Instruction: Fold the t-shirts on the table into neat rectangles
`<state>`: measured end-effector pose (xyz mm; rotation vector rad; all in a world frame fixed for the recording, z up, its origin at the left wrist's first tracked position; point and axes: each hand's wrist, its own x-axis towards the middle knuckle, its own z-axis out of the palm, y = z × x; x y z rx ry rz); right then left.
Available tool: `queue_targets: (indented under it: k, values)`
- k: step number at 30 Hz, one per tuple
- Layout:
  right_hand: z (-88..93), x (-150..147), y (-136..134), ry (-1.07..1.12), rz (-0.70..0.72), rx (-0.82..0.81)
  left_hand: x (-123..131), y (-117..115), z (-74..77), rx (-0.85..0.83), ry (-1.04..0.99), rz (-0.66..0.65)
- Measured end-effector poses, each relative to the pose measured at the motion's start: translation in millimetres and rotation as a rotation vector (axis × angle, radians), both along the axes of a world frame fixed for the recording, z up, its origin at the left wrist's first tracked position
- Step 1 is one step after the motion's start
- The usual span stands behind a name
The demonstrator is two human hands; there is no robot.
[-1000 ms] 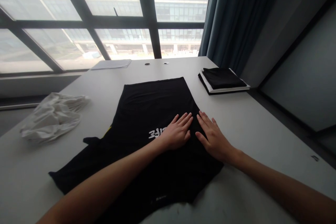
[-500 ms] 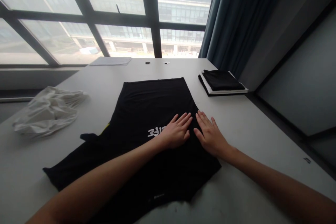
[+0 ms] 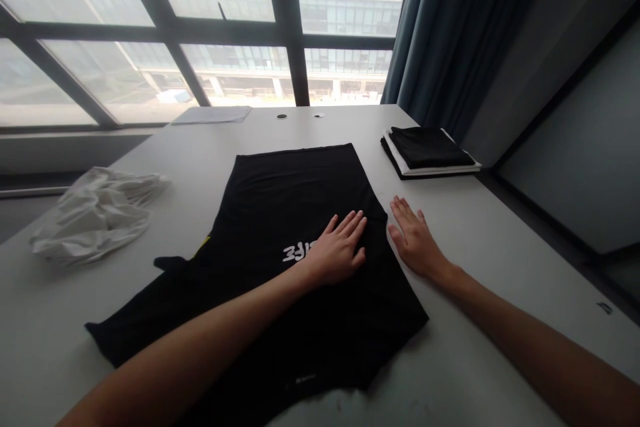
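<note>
A black T-shirt [image 3: 295, 193] with white lettering lies spread on the white table [image 3: 200, 140], its neck end toward me. Its right side is folded inward, while a sleeve reaches out at the left. My left hand [image 3: 337, 247] rests flat on the shirt, fingers stretched out and covering part of the lettering. Just off the shirt's right edge, my right hand [image 3: 415, 240] is over the table with its fingers extended, holding nothing. A bit of yellow [image 3: 203, 245] shows at the shirt's left edge.
A crumpled white cloth [image 3: 100, 213] lies on the left of the table. At the back right sits a stack of folded black and white garments [image 3: 430, 150]. Papers [image 3: 213, 115] lie at the far edge, below the window. A dark curtain [image 3: 450, 33] hangs at the right.
My right hand has moved right, off the shirt's edge and onto the table side. The shirt's right edge sits slightly farther out. My left hand stays in place on the shirt.
</note>
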<state>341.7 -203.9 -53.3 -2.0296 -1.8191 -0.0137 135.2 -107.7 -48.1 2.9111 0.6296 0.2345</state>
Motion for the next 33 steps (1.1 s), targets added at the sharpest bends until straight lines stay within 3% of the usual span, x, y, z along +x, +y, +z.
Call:
queue_targets:
  k: [3,6,27,33]
  values:
    - [1.0,-10.1,-1.3,-0.042,0.149,-0.045,0.1,-0.6,0.0,-0.003,0.008,0.010]
    - [-3.8,-18.3,-0.9,-0.081,0.195,-0.146,0.2,-0.9,0.0,0.002,0.016,0.017]
    - [-5.5,-20.4,-1.3,-0.116,0.139,-0.152,0.1,-1.2,0.3,0.015,0.037,0.011]
    - [-9.5,-20.0,-0.4,-0.111,0.062,-0.132,-0.2,-2.1,4.1,-0.003,0.049,0.014]
